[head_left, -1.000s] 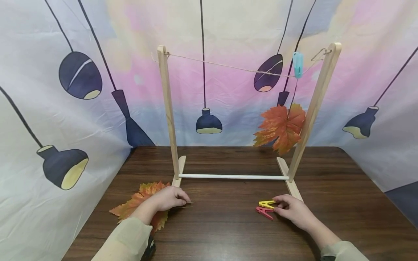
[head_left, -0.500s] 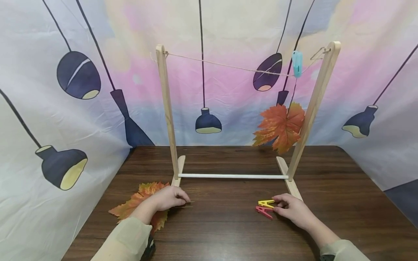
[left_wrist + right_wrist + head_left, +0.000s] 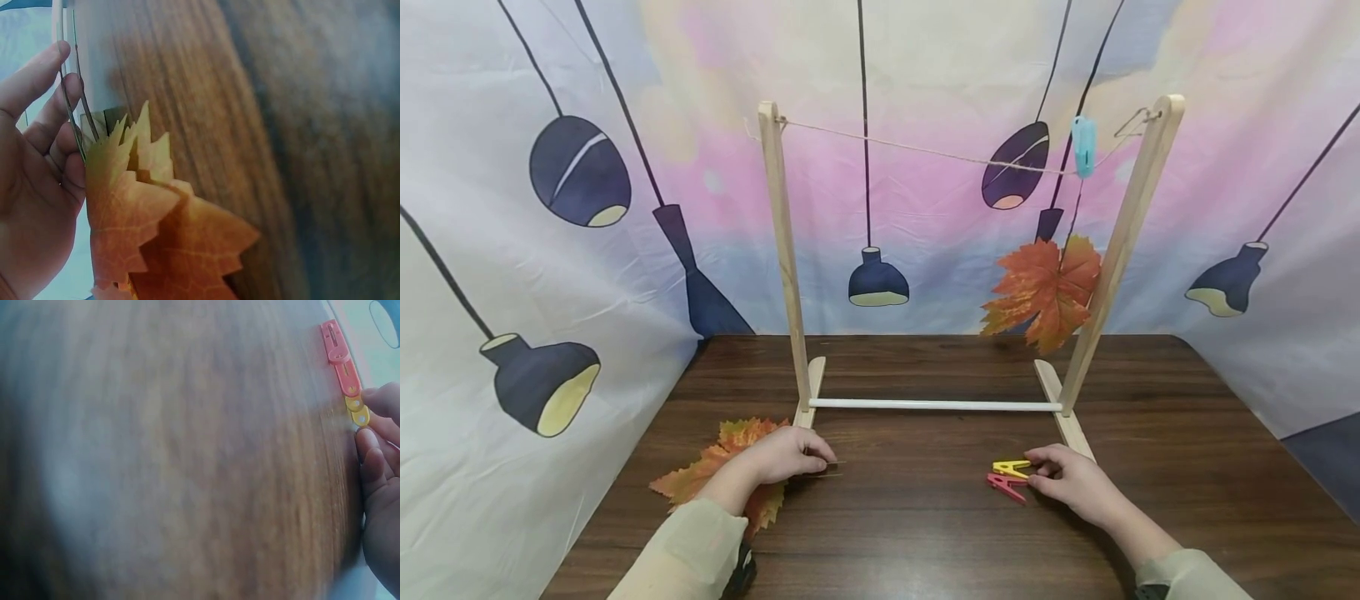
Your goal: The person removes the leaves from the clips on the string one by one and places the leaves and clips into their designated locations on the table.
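Observation:
On the left of the table, my left hand (image 3: pixel 790 456) holds thin stems at its fingertips. The stems belong to orange-yellow artificial maple leaves (image 3: pixel 711 467), partly hidden under my wrist. Two stems (image 3: pixel 76 44) and overlapping leaves (image 3: pixel 125 212) show in the left wrist view. At right, the thumb and fingers of my right hand (image 3: pixel 1071 487) pinch the end of a yellow clothespin (image 3: pixel 1011 468). A red clothespin (image 3: pixel 1006 487) lies against it. The right wrist view shows the red clothespin (image 3: pixel 340 356) beyond the yellow one (image 3: pixel 357 411).
Behind my hands stands a wooden frame (image 3: pixel 787 267) with a white crossbar (image 3: pixel 932 406). A string (image 3: pixel 917 152) spans its posts. From it hangs an orange maple leaf (image 3: pixel 1045 292), its stem clipped by a light-blue clothespin (image 3: pixel 1083 147). A lamp-patterned cloth (image 3: pixel 947 50) surrounds the table.

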Motion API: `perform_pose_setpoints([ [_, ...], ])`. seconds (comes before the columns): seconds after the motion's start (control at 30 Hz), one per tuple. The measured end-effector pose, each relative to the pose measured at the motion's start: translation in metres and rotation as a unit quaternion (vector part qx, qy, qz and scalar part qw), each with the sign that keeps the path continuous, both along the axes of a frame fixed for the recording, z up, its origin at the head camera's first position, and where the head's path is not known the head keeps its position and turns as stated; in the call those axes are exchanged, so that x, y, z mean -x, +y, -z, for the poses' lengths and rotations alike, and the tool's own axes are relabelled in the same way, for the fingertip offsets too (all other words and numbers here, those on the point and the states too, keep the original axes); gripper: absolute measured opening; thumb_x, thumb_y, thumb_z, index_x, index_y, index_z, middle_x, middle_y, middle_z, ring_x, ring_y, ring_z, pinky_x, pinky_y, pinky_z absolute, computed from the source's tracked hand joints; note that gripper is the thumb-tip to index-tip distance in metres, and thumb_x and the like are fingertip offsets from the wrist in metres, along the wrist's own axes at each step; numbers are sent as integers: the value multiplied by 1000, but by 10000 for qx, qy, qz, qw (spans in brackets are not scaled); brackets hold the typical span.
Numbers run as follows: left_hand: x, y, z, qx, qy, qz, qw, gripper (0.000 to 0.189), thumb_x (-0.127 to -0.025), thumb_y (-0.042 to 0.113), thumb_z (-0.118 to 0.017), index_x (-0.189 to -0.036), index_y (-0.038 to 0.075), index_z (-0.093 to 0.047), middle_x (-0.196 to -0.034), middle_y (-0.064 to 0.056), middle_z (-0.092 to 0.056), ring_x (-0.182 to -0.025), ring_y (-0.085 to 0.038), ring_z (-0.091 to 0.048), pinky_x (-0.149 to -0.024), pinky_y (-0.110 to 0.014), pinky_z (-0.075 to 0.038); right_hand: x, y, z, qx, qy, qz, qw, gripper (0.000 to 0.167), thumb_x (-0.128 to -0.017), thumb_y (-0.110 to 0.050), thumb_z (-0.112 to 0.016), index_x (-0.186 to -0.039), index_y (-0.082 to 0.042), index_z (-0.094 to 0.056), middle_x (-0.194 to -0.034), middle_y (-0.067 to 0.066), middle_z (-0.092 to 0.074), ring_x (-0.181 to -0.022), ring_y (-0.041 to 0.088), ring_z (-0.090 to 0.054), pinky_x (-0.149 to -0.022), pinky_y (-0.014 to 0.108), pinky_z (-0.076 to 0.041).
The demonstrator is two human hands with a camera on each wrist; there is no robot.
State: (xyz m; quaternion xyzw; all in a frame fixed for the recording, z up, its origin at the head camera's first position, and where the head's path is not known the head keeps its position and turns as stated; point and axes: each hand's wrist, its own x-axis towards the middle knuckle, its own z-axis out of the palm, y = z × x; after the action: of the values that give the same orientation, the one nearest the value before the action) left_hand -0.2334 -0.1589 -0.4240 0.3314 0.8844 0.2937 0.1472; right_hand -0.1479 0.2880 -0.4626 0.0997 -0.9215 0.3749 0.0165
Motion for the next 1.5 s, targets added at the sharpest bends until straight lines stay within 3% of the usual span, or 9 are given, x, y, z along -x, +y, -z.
perform_pose_setpoints([
  [0.4, -1, 0, -2, -109, -140, -44, 9998, 17, -83, 24, -72, -98, 16, -74, -94, 5, -64, -82, -10, -58, -69, -27, -47, -1, 2, -2, 63, -186, 130, 9997, 36, -83, -23, -72, -111, -1, -65, -93, 0, -62, -77, 6, -57, -65, 24, -47],
  [0.63, 1, 2, -6, -187, -387, -183, 9989, 19, -86, 22, -69, -103, 15, -73, -101, 1, -65, -77, -13, -60, -63, -29, -49, -1, 5, -5, 83, -271, 196, 9994, 38, -84, -24, -71, -112, -1, -64, -92, -1, -64, -77, 6, -57, -65, 24, -46],
  [0.87, 3, 3, -13, -45, -110, -145, 9998, 22, -88, 24, -67, -106, 14, -72, -103, 3, -65, -96, -18, -60, -75, -32, -48, 1, 8, -15, 63, -289, 201, 9994, 40, -85, -27, -68, -116, -2, -62, -90, -3, -64, -78, 8, -57, -66, 25, -46],
  [1.17, 4, 6, -20, -60, -97, -279, 9995, 23, -87, 26, -67, -108, 16, -72, -108, 2, -65, -98, -18, -59, -76, -33, -48, 4, 9, -21, -73, -226, 222, 9995, 38, -85, -26, -69, -115, -3, -63, -93, -2, -65, -80, 10, -58, -66, 26, -47],
  [1.5, 8, 11, -26, -134, -584, -237, 9979, 30, -88, 29, -67, -114, 14, -69, -112, -3, -65, -100, -19, -61, -80, -37, -49, 8, 8, -31, -166, -110, 158, 9997, 37, -86, -25, -68, -115, -3, -64, -99, 2, -66, -83, 12, -59, -69, 29, -48],
])
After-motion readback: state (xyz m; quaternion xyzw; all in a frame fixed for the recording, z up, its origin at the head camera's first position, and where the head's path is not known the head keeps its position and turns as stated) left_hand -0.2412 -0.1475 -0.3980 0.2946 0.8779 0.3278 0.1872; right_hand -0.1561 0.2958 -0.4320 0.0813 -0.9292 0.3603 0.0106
